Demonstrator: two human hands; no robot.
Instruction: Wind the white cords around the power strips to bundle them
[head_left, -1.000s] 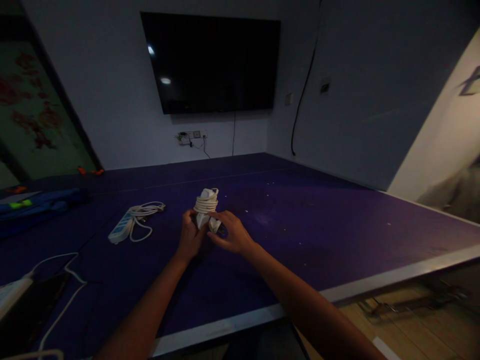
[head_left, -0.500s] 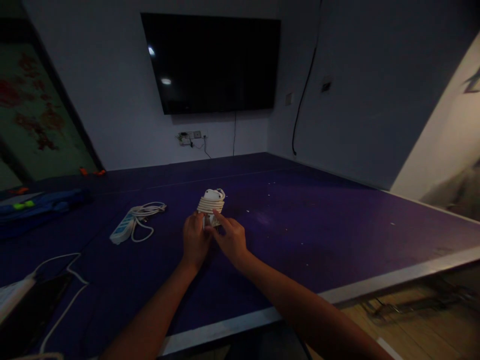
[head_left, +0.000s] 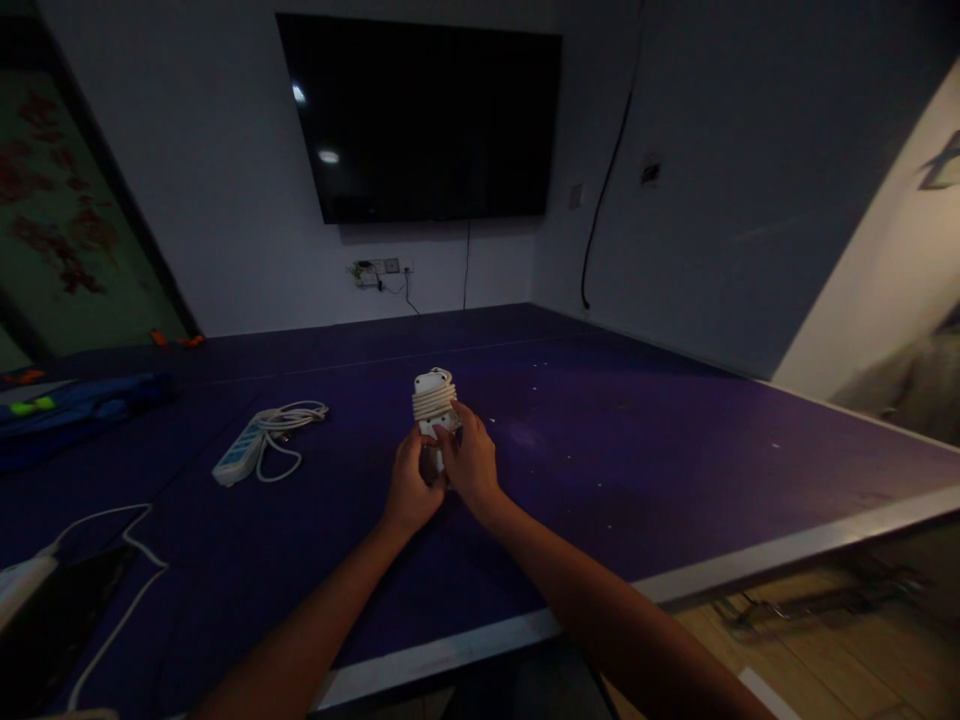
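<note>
Both my forearms are reaching forward from the bottom edge over the purple table (head_left: 675,470), converging at its middle. My left hand (head_left: 409,492) is coming in from the left with its back toward me, fingers curling round the lower part of the wound power strip (head_left: 433,398). My right hand (head_left: 474,462) is pressing in from the other side, thumb and fingers closing on the same body, with the fingertips (head_left: 448,432) lying just under the coiled turns of white cord. So both grips are clamped on this one strip, neither hand spread open. The strip is standing upright between my hands, its top end poking up clear of them. My hands are hiding its bottom end, so I cannot tell whether it is resting on the table.

I am counting three power strips. One is in my hands. A second strip (head_left: 238,452) is lying flat to the left, well apart, with its loose cord (head_left: 289,418) heaped beside it. A third strip (head_left: 16,585) is showing partly at the near left edge. Farther off, a blue bag (head_left: 82,398) is lying at the left, and a dark screen (head_left: 427,120) is hanging on the back wall.
</note>
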